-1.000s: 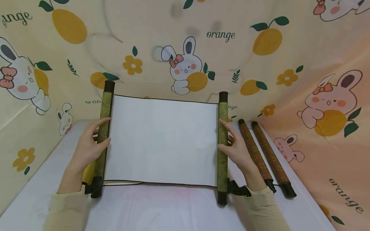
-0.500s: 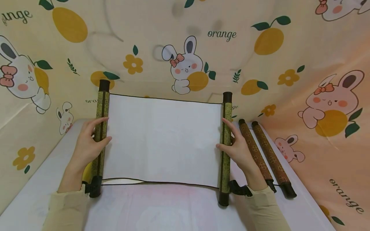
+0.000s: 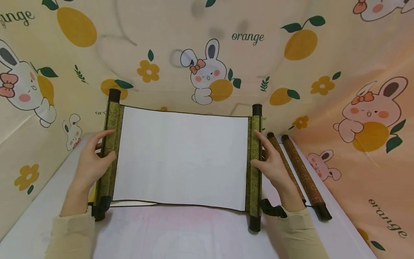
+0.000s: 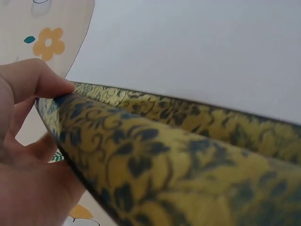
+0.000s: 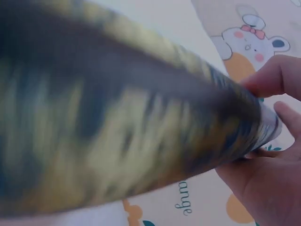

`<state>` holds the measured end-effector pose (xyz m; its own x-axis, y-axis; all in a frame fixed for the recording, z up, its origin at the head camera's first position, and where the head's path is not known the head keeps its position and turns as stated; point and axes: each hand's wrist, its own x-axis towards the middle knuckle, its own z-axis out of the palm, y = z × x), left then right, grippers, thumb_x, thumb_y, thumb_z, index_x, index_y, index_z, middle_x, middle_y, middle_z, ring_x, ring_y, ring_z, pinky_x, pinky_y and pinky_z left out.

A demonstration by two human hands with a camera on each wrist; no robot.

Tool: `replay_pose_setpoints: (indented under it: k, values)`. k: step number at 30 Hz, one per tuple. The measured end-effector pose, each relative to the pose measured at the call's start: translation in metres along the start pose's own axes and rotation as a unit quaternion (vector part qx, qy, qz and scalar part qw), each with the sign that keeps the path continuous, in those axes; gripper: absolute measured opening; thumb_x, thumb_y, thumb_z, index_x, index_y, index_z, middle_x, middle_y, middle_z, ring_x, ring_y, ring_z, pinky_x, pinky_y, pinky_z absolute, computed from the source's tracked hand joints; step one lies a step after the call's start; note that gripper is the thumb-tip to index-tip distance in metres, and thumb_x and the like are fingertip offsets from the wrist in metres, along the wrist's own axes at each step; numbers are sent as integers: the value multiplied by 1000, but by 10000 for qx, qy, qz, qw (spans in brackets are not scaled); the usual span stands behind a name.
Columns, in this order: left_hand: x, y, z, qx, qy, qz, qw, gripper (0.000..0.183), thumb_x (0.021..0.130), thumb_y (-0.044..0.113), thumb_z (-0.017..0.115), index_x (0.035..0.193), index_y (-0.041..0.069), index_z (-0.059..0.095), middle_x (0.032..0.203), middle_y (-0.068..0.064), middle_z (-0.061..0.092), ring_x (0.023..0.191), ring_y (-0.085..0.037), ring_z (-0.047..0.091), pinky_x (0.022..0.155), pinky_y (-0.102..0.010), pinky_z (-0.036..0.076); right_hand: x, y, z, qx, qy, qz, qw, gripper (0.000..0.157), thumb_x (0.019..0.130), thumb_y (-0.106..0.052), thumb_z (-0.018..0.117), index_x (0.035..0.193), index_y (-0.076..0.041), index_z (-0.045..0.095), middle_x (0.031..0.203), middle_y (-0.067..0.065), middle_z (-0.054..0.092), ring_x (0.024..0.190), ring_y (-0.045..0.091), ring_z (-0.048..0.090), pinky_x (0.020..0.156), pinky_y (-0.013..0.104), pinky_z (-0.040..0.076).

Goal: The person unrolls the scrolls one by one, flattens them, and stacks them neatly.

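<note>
A hanging scroll with a blank white sheet (image 3: 184,158) is held spread between both hands, leaning upright above the table. Its green-gold patterned ends are wound into rolls with black knobs. My left hand (image 3: 90,162) grips the left roll (image 3: 111,144), thumb and forefinger on its front and other fingers behind. On the opposite side my right hand (image 3: 275,165) holds the right roll (image 3: 256,190) in the same way. Dark floral patterning shows on the left roll (image 4: 136,155) in the left wrist view; in the right wrist view the right roll (image 5: 136,132) is blurred.
A brown patterned scroll (image 3: 300,162) with two rolls lies on the white table (image 3: 181,233) beyond the right hand. A wall cloth (image 3: 207,21) printed with rabbits and oranges rises at the back and sides. Something yellow (image 3: 92,196) peeks out behind the left roll.
Both hands have moved apart, the left one leftward and the right one rightward. More of the scroll is unrolled, and strips of green border now show beside the white sheet.
</note>
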<state>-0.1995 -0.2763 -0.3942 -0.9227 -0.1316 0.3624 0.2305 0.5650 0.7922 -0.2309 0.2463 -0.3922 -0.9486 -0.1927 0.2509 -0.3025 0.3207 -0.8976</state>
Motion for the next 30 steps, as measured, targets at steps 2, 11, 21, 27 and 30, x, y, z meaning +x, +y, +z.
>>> replay_pose_setpoints:
  k: [2,11,21,27,30]
  values:
    - [0,0,-1,-39,33,38,10000,67,95,-5,58,157,14,44,161,-23,35,125,-52,46,67,-16,41,0,2,-3,28,27,-13,10000,93,89,18,56,166,-26,28,174,2,12,156,42,13,69,32,42]
    - [1,0,1,-24,228,133,9996,76,92,-11,51,161,18,41,159,-24,36,133,-48,40,94,-40,44,-1,-1,-6,238,111,121,9996,92,91,14,64,166,-24,28,173,2,13,159,34,6,85,26,46]
    - [2,0,5,-103,703,496,9962,72,91,-13,63,156,14,48,157,-20,41,146,-43,34,108,-66,30,1,-4,-6,443,304,274,9982,93,92,17,61,165,-30,29,175,1,3,159,33,1,101,44,41]
    - [1,1,1,-78,604,295,9977,70,97,-5,61,159,21,44,161,-15,40,138,-41,40,93,-30,38,-6,-6,-12,268,502,366,9977,94,92,16,60,165,-32,28,174,6,4,159,36,5,90,23,44]
    - [3,2,-6,18,516,309,9982,70,98,-3,61,161,21,41,162,-15,39,133,-43,42,87,-26,35,-8,-10,-14,256,567,361,9974,93,93,16,60,166,-32,27,175,2,3,158,35,7,88,20,44]
